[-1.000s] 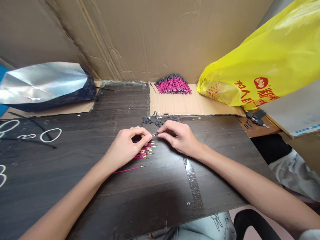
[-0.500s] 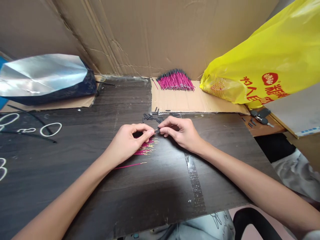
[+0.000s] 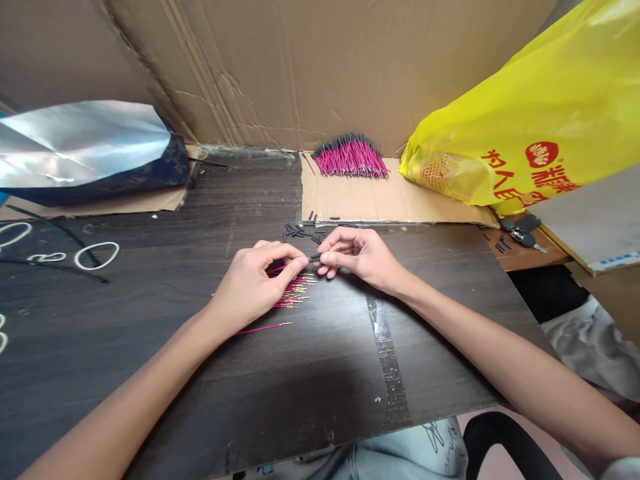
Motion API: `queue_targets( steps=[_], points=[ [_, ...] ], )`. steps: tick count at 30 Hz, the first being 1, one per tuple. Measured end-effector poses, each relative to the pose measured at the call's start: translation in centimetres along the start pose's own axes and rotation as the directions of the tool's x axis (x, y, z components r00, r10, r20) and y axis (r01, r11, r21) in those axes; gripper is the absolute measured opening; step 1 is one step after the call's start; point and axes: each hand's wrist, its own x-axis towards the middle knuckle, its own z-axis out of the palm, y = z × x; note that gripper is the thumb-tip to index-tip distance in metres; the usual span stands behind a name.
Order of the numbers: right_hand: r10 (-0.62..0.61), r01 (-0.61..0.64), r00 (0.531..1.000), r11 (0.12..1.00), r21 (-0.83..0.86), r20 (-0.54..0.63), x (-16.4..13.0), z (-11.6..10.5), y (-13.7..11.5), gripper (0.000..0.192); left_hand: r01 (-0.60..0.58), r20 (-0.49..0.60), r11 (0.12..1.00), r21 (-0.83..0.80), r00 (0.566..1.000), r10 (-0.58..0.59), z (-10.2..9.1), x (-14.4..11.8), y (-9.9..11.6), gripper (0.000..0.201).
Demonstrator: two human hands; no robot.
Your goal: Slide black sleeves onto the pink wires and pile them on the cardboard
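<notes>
Both hands had drifted slightly up the table since the earlier frame, fingertips staying together. Left hand (image 3: 253,283) pinched a pink wire (image 3: 278,270); right hand (image 3: 357,255) pinched a black sleeve (image 3: 315,257) at its tip. Under the grip lay loose wires (image 3: 293,293); beyond it, spare sleeves (image 3: 300,233).

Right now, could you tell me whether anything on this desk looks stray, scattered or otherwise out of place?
One pink wire lies alone on the dark table, apart from the bunch by the left hand. Short black sleeves lie scattered loosely near the right hand. Nothing looks damaged.
</notes>
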Motion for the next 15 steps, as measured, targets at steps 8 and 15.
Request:
queue_targets(
  steps=[8, 15],
  points=[
    [0.075, -0.074, 0.996, 0.997, -0.021, 0.052, 0.04, -0.31, -0.23, 0.034, -0.053, 0.024, 0.999, -0.004, 0.998, 0.053, 0.17, -0.01, -0.2, 0.02],
    [0.096, -0.103, 0.989, 0.993, 0.051, 0.116, 0.04, -1.01, -0.67, 0.028, 0.041, 0.116, 0.987, -0.153, 0.993, -0.023, 0.01, 0.08, 0.27, 0.023]
  ],
)
